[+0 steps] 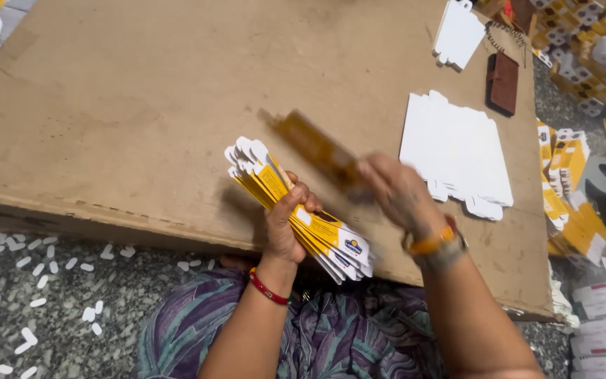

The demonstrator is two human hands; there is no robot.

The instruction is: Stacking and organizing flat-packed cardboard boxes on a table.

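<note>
Left hand [283, 228] gripping fanned stack of yellow cartons [301, 214]; right hand [395, 191] pinching one blurred carton [313, 149]. White flat pile [456, 151] lying on cardboard surface [177, 98], most cartons unsorted.

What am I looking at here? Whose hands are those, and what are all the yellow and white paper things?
There is no machine here, just a person working with two bare hands. The one picture comes from a camera worn on the person's head, so you look down as they do.

The left hand holds a fanned stack of flat yellow and white cards, which look like boxes not yet folded. The right hand holds one single card; it looks blurry because it is moving fast.

Under the hands lies a big brown cardboard sheet. On it sits a white pile of cards turned plain side up, and a small brown wallet-like thing. On the speckled floor lie many little white paper scraps, and more yellow cards are heaped at the right.
</note>
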